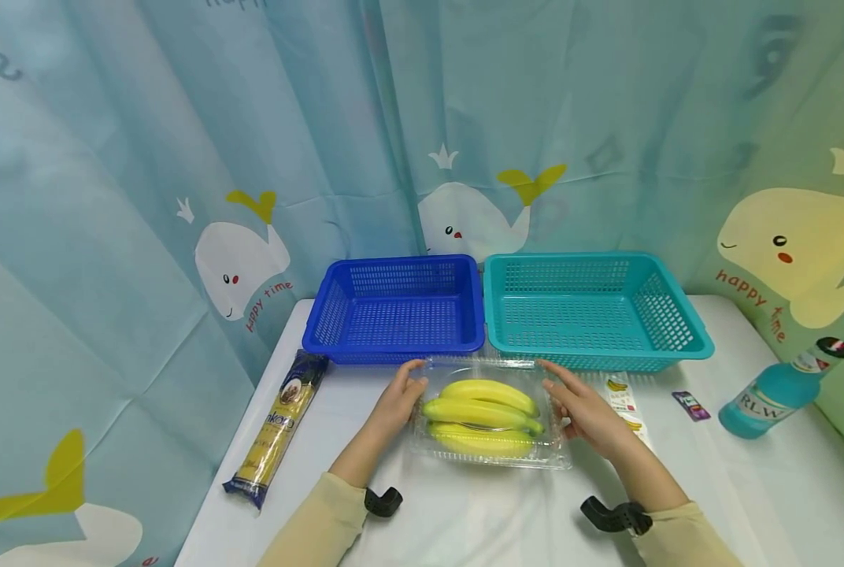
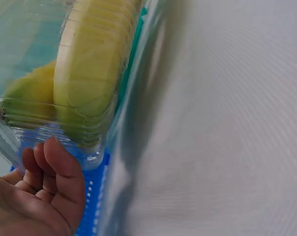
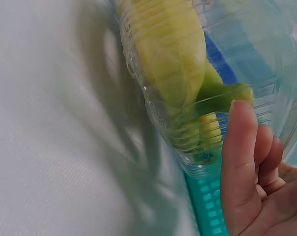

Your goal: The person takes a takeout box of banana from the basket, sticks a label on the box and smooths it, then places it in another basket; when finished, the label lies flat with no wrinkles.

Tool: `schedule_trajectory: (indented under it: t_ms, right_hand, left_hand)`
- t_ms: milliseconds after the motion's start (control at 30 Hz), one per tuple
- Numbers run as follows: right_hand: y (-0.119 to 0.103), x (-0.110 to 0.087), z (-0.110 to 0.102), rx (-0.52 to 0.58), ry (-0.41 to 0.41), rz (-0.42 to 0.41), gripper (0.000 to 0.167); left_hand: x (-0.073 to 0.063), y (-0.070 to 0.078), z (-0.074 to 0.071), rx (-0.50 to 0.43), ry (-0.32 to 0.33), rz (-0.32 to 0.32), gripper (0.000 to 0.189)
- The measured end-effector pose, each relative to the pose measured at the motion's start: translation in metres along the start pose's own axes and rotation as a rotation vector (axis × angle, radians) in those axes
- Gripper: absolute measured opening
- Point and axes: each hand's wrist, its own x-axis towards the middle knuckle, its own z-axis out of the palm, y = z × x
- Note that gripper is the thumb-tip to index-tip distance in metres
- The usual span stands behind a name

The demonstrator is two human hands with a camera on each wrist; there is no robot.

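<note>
Between my two hands is a clear plastic box [image 1: 482, 463] with a lid, close over the white table. Several yellow bananas [image 1: 489, 391] with greenish ends lie inside it. My left hand [image 1: 396, 403] holds the box's left end, thumb near the top edge; in the left wrist view its curled fingers [image 2: 65, 169] are at the ribbed plastic wall. On the opposite end my right hand [image 1: 594, 417] grips the box, and in the right wrist view its fingers [image 3: 239, 152] lie against that wall. Part of each hand's grip is hidden behind the box.
Behind the box stand a blue basket [image 1: 394, 352] and a teal basket [image 1: 592, 354], side by side. A noodle packet [image 1: 276, 429] lies at left. To the right are a banana-print carton [image 1: 622, 398], a small purple packet [image 1: 691, 405] and a tilted-looking turquoise bottle [image 1: 772, 398].
</note>
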Motion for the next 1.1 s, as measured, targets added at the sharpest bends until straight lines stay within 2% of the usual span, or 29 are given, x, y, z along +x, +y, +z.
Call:
schedule_trajectory:
  t_ms: [133,400,733,800,933,1033,1100]
  right_hand:
    - [0.003,0.003,0.000,-0.001,0.008,-0.002,0.065]
    - [0.009,0.009,-0.001,-0.014,0.025,0.000,0.066]
    - [0.013,0.014,-0.001,-0.015,0.018,0.008,0.068]
    - [0.013,0.014,-0.001,-0.012,0.013,0.008,0.068]
    - [0.013,0.015,-0.001,-0.004,0.002,0.010,0.068]
    - [0.014,0.015,-0.001,0.001,-0.003,0.009,0.067]
    - [0.013,0.015,-0.001,0.004,0.001,0.014,0.067]
  left_hand:
    - [0.005,-0.010,0.002,-0.010,0.006,0.021,0.048]
    - [0.008,-0.017,0.006,-0.050,0.024,0.041,0.048]
    - [0.012,-0.024,0.007,-0.086,0.006,0.021,0.050]
    - [0.011,-0.022,0.006,-0.089,-0.008,0.021,0.051]
    - [0.002,-0.006,0.002,-0.102,-0.024,0.030,0.053]
    - [-0.005,0.005,0.001,-0.118,-0.017,0.043,0.053]
    - [-0.006,0.006,0.002,-0.128,-0.009,0.051,0.053]
